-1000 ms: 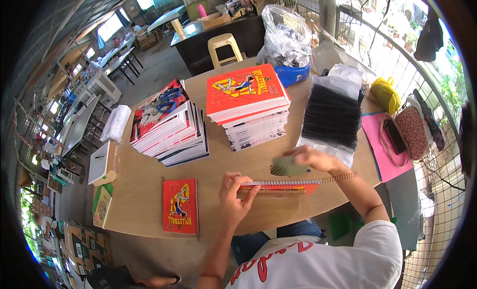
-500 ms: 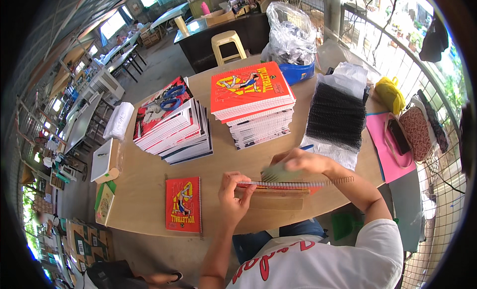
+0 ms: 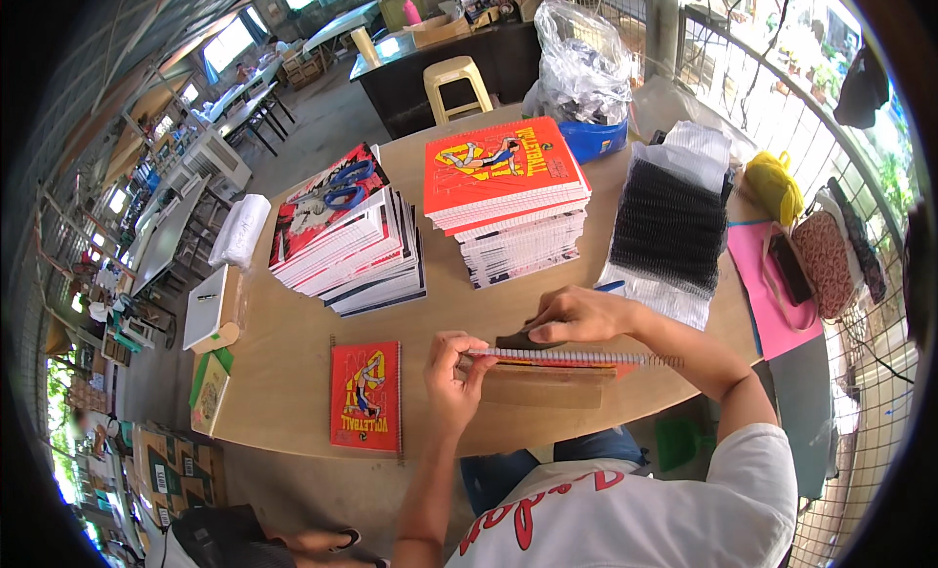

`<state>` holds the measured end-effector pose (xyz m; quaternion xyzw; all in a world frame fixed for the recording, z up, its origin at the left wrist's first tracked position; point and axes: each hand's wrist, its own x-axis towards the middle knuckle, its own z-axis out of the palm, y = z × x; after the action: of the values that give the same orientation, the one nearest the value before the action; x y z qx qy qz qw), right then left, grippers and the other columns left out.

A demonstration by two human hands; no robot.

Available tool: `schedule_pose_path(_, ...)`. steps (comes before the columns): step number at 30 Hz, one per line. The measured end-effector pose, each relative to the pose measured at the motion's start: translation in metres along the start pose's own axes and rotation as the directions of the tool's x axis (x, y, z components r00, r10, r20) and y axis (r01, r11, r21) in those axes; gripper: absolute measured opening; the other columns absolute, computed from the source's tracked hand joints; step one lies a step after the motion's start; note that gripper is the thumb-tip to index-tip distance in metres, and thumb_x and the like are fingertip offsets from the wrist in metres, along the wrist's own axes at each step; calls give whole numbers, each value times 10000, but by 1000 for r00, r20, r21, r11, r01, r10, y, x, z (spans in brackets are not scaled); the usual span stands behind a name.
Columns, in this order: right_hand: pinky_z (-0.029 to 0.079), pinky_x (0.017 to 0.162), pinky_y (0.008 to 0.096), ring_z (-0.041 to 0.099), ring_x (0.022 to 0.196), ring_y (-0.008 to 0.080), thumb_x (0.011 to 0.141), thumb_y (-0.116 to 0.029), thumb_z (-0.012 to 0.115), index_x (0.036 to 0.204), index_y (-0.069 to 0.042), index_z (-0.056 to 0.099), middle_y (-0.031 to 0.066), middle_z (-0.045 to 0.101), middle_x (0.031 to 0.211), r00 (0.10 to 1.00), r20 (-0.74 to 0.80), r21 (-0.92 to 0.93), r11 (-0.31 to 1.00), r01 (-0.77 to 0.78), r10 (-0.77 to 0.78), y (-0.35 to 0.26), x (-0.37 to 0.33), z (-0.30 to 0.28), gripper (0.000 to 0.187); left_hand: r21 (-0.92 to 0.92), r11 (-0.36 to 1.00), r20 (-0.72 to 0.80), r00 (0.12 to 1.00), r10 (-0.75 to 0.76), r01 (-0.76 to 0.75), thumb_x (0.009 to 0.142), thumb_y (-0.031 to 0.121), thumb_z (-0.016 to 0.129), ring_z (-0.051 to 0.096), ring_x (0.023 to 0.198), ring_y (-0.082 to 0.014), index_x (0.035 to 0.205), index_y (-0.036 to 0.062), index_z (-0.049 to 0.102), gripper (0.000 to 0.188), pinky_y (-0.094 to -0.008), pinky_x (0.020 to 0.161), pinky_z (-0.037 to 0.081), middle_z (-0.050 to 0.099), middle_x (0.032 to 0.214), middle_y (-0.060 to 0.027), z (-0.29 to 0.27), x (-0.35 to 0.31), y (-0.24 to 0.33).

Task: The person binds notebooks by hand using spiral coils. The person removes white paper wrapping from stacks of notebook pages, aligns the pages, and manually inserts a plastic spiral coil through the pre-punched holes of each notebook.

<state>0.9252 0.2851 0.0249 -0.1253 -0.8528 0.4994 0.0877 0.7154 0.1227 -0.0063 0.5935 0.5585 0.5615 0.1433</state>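
Note:
My left hand [image 3: 455, 375] pinches the left end of a notebook [image 3: 596, 370] held edge-up, with a wire coil [image 3: 666, 360] running along its spine. The coil's right end sticks out past the pages. Above that spine, my right hand [image 3: 578, 316] grips a dark flat piece [image 3: 514, 341], whose exact kind I cannot tell; its lower edge is at the coil near my left fingers. A light wooden strip [image 3: 547, 388] lies just below the notebook. Left of my hands, a red spiral notebook [image 3: 365, 397] lies flat with a coil on its right side.
Beyond my hands stand a tall stack of red-covered books [image 3: 503, 172] and a fanned stack [image 3: 342, 246] topped by blue-handled scissors [image 3: 349, 184]. Black coils [image 3: 668, 216] lie on white wrap at right, near a pink sheet [image 3: 772, 294]. A blue container [image 3: 594, 140] holds a plastic bag.
My right hand has moved slightly left and up with the flat piece, which was blurred and now shows dark at the coil's left part. My left hand keeps its pinch.

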Motion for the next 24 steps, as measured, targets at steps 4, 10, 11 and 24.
schedule_pose_path(4,457,941,408,610,1066,316,950,-447,527,1078,115,674,206,659,1132,992,-99,520,854,-19,82,-5,0,1,595,-24,999,-41,998,47,-48,772,33,816,603,819,-175,985,27,618,291,-311,736,507,604,912,-63,0,-1,-5)
schedule_pose_path(10,452,952,371,615,1024,323,974,-451,481,1136,109,655,255,647,1131,991,-121,407,914,-3,57,3,8,7,608,-127,989,-48,996,-76,69,728,34,855,614,820,-151,1120,16,569,486,-315,761,511,600,919,-57,-4,-1,-2)
schedule_pose_path(11,452,952,371,615,1024,323,974,-451,481,1136,109,655,255,647,1131,991,-119,403,915,-2,54,5,13,6,608,-178,980,-27,995,-94,88,731,-1,843,597,863,-148,1170,25,519,546,-293,788,520,566,967,-53,-4,0,-4)
schedule_pose_path(24,469,957,456,563,1139,399,908,-563,612,1240,30,615,245,600,1225,945,-155,-599,788,141,-287,72,31,27,680,-416,898,66,990,-127,142,744,-29,831,558,939,-125,1155,34,524,517,-233,797,524,487,1168,-50,-5,-2,-17)
